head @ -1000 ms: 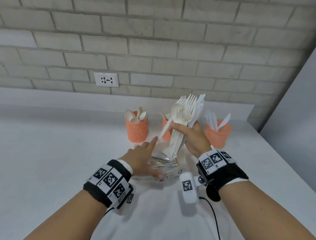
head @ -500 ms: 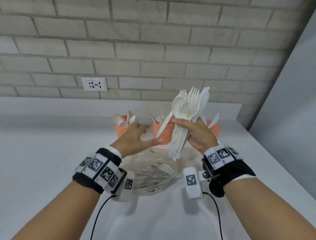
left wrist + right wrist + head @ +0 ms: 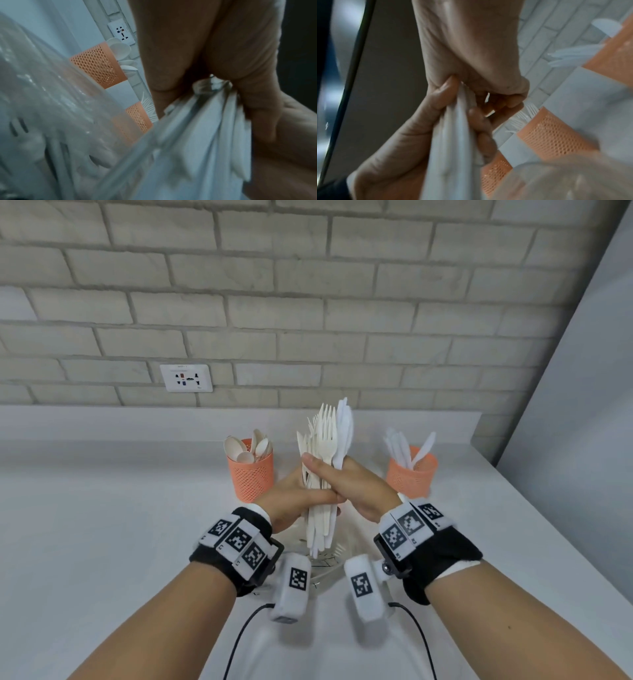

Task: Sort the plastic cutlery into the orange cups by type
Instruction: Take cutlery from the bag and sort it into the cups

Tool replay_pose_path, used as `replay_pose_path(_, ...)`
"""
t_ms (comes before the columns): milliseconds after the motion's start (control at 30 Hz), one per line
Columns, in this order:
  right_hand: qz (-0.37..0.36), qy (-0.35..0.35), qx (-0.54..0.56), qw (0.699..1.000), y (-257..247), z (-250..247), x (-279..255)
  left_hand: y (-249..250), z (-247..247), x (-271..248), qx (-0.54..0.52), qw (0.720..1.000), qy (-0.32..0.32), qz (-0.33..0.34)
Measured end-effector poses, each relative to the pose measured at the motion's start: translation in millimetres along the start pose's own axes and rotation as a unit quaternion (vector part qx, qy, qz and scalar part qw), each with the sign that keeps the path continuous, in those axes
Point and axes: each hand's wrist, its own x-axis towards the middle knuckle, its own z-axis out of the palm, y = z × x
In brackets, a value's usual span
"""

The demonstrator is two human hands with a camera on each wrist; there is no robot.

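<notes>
A white cutlery bundle (image 3: 323,474), forks and knives, stood upright, held above the table. 3 orange mesh cups (image 3: 251,475) held sorted pieces.

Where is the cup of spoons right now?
In the head view, the cup of spoons stands on the counter near the wall, just left of the left hand.

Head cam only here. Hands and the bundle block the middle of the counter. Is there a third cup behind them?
Observer: Yes. The right wrist view shows a middle orange cup with fork tines sticking out.
Operator: Is the left hand really gripping?
Observer: In the left wrist view, the left hand has its fingers wrapped round the cutlery bundle.
Operator: Anything under the hands?
Observer: The left wrist view shows a clear plastic package with more white pieces inside.
</notes>
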Motion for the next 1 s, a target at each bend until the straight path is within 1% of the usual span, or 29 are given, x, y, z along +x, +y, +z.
replay_pose_path(67,-0.004,-0.005,-0.054,0.999,-0.1,-5.1,0.5,-2.3,0.0,3.1,-0.013,1.0,0.02,-0.018)
replay_pose_path(133,-0.005,-0.01,-0.076,0.997,1.2,-9.5,0.8,-3.7,-0.9,5.7,-0.043,0.997,0.05,-0.033)
replay_pose_path(167,-0.008,0.001,-0.076,0.997,3.0,-10.7,1.4,-4.1,-1.7,7.1,-0.067,0.995,0.067,-0.037)
replay_pose_path(267,-0.013,0.081,-0.049,0.995,10.4,-10.8,4.0,-4.7,-1.4,11.6,-0.127,0.986,0.101,-0.029)
replay_pose_path(333,-0.037,0.118,-0.07,0.99,15.2,-11.5,5.6,-4.2,1.3,13.9,-0.138,0.984,0.106,-0.028)
replay_pose_path(467,-0.064,0.159,-0.124,0.977,16.2,-16.9,6.5,-4.1,6.9,16.8,-0.168,0.979,0.106,-0.039)
replay_pose_path(633,-0.04,0.163,-0.109,0.98,19.1,-21.0,5.5,-5.7,12.2,21.8,-0.208,0.967,0.137,-0.059)
replay_pose_path(700,-0.031,0.173,-0.125,0.977,21.9,-22.9,7.5,-6.8,12.9,23.7,-0.204,0.966,0.146,-0.059)
replay_pose_path(800,-0.038,0.175,-0.15,0.972,22.1,-26.6,9.8,-9.5,13.3,25.3,-0.191,0.966,0.163,-0.054)
replay_pose_path(867,-0.046,0.172,-0.169,0.969,19.7,-29.6,10.0,-11.8,13.9,27.4,-0.19,0.966,0.167,-0.052)
replay_pose_path(1000,-0.039,0.185,-0.185,0.964,20.3,-38.3,13.7,-12.0,16.5,32.6,-0.2,0.965,0.16,-0.047)
